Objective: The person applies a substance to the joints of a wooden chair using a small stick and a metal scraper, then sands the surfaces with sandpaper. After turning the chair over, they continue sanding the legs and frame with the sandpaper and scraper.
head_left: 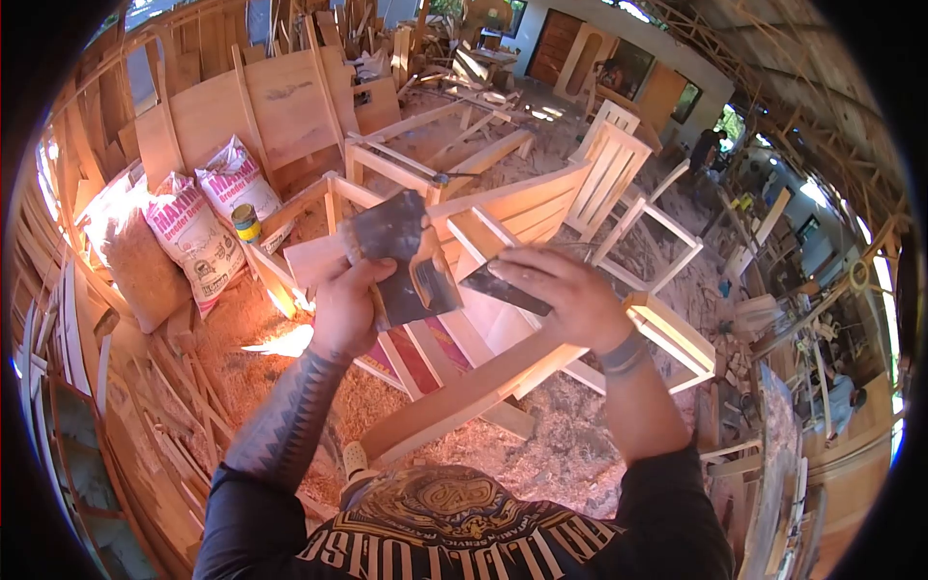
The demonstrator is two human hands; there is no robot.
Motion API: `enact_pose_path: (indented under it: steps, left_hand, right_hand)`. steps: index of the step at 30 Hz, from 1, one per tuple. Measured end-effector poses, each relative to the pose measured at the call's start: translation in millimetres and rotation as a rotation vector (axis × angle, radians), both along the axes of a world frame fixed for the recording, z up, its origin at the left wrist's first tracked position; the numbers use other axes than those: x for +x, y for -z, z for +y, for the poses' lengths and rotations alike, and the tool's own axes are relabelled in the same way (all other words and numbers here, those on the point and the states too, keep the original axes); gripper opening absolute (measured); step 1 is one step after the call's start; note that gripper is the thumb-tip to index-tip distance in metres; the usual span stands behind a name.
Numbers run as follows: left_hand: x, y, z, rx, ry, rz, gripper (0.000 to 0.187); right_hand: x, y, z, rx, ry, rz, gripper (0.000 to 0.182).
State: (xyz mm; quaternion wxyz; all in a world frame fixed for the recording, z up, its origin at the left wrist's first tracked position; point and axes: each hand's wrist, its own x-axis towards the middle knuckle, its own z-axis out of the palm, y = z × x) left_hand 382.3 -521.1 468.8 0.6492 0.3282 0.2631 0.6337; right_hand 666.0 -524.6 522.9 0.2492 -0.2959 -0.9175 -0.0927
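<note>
My left hand (345,307) grips a dark flat plate (404,290) with its thumb on top. Brown paste-like smears show on the plate's right part, and a paler flat piece (315,261) sticks out on its left. In my right hand (568,298) is a dark flat scraper blade (507,289), fingers stretched along its top, its tip pointing toward the plate with a small gap between. Below both hands lies a wooden furniture frame (459,394) with a thick beam and slats.
More wooden frames (464,155) and a slatted panel (607,174) stand ahead. At left are printed sacks (193,237) and an open yellow-labelled can (246,224). Wood shavings (551,454) cover the floor. Two other people (706,150) are farther off at right. Long boards (773,435) lie at right.
</note>
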Motion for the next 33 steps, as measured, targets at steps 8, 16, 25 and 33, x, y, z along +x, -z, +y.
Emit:
enact_pose_path:
  steps: [8,16,25,33]
  left_hand:
    - [-20.3,42.2,71.7,0.154,-0.144,0.492,0.027]
    - [-97.6,80.7,170.0,0.0,-0.32,0.359,0.021]
    - [-116.8,96.0,185.7,-0.012,-0.291,0.333,0.02]
    - [-131.5,119.4,200.2,-0.025,-0.211,0.201,0.021]
  right_hand:
    - [-11.4,-24.6,42.2,-0.143,-0.095,-0.348,0.043]
    - [-11.3,41.7,179.0,-0.618,0.603,-0.115,0.021]
    - [-46.8,106.6,237.8,-0.462,0.693,-0.251,0.027]
    - [-49.8,128.8,153.3,-0.191,0.638,-0.57,0.022]
